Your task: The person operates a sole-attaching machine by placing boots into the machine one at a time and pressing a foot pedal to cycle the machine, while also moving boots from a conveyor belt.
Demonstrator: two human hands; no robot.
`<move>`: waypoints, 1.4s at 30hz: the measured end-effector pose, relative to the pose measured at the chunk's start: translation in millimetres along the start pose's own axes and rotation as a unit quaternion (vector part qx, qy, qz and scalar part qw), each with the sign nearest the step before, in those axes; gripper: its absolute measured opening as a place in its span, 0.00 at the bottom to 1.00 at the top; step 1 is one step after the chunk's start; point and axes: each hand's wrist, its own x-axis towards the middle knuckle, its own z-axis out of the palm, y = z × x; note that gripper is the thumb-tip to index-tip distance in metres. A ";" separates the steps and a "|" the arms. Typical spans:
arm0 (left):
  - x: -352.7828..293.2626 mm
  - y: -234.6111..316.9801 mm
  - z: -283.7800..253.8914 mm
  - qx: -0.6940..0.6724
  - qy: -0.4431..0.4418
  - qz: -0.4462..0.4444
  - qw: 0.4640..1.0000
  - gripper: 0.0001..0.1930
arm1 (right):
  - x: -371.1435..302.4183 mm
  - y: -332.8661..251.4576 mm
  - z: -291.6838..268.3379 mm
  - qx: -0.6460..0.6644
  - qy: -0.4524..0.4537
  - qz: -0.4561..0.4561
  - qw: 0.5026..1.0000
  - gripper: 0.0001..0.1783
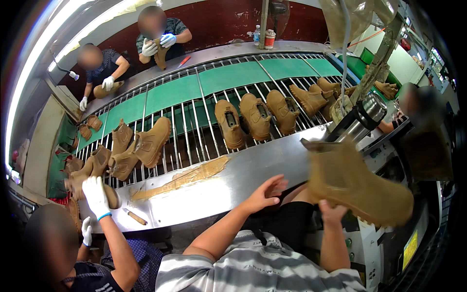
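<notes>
In my right hand (332, 213) is a tan ankle boot (355, 175), gripped from below near the heel, its toe pointing right. The boot is slightly blurred and covers part of the metal bench edge behind it. My left hand (266, 194) holds nothing; its fingers are apart, over the near edge of the steel ledge (233, 187). Beyond that ledge, three tan boots (255, 117) stand side by side on a rack of metal bars (197, 131). More boots (154, 141) rest on the bars to the left, some lying on their sides.
Green sheeting (224, 78) runs along the bars. A steel flask (367, 114) leans at the right. A knife (134, 216) lies near a gloved co-worker (97, 197) at lower left. Two co-workers handle boots across the line; another person (421, 112) is at the right.
</notes>
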 end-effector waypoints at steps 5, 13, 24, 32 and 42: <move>-68.6 82.2 -35.6 -0.252 0.106 0.037 0.961 0.49 | -1.5 -49.2 123.8 -0.012 -0.366 0.054 0.929 0.42; -186.1 111.7 -169.7 -0.127 0.484 0.215 0.839 0.33 | -22.1 0.1 107.0 -0.242 -0.436 0.110 0.860 0.21; -60.0 109.0 -283.9 0.274 0.659 0.176 0.678 0.24 | -105.3 134.3 3.5 -0.418 -0.125 0.084 0.896 0.03; -35.6 97.4 -269.1 0.365 0.703 0.101 0.602 0.29 | -90.4 140.4 15.0 -0.459 -0.129 0.080 0.875 0.04; -79.8 135.3 -275.9 0.380 0.480 0.109 0.783 0.26 | -94.9 145.0 14.5 -0.451 -0.103 0.070 0.884 0.04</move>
